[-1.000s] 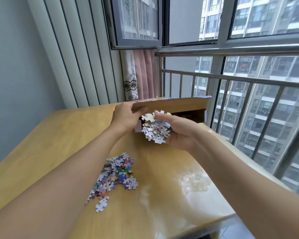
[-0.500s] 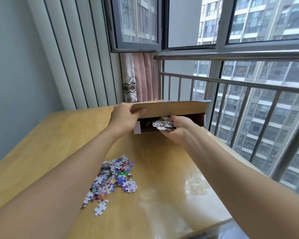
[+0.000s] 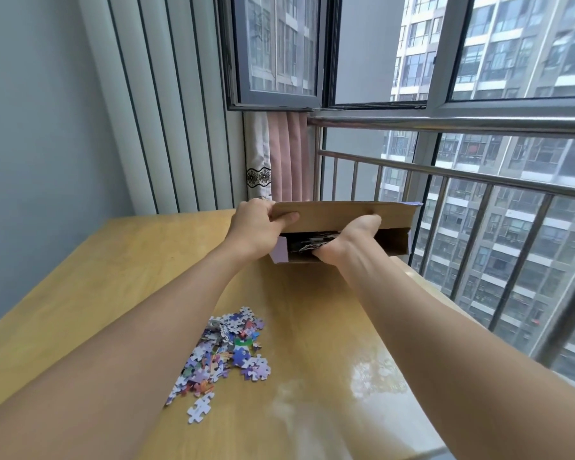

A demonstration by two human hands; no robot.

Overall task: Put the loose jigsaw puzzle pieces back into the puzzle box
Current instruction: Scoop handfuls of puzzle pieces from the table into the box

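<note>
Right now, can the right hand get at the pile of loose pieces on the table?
Probably yes: the pile lies in the open, nothing over it. But the right hand is inside the box and must pull out first.

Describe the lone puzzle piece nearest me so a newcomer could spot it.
Start at the wooden table, then find the colourful pile of loose pieces near its middle. Just below the pile's near end lies a single pale piece, mostly white and apart from the rest.
</note>
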